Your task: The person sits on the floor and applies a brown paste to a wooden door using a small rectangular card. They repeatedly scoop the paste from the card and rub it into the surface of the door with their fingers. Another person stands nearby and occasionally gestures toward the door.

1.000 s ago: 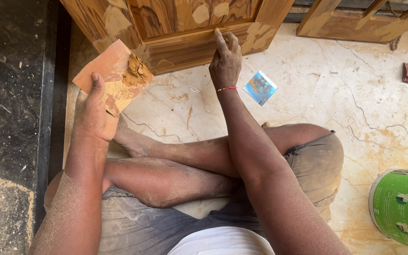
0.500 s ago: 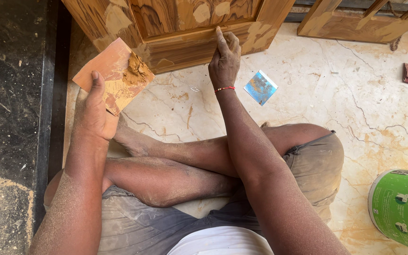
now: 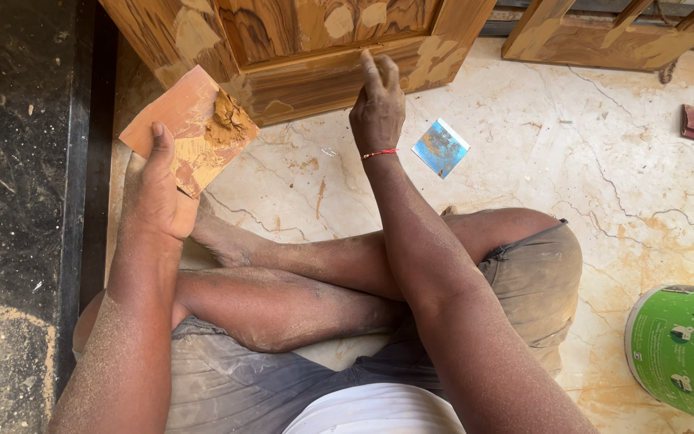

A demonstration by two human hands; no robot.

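Left hand at 9 o'clock, fingers clamped on a reddish tile scrap loaded with a lump of brown wood filler. Right hand up at 12, fingertips pressed to the wooden door's lower rail, nothing gripped. Tilted scrap, so filler probably sliding off onto the marble floor. Small blue square packet lying at 1 o'clock; green round tub with a pictured label at 4.

Grainy putty-patched wooden door, matt putty-smeared tile piece, glossy veined marble floor.
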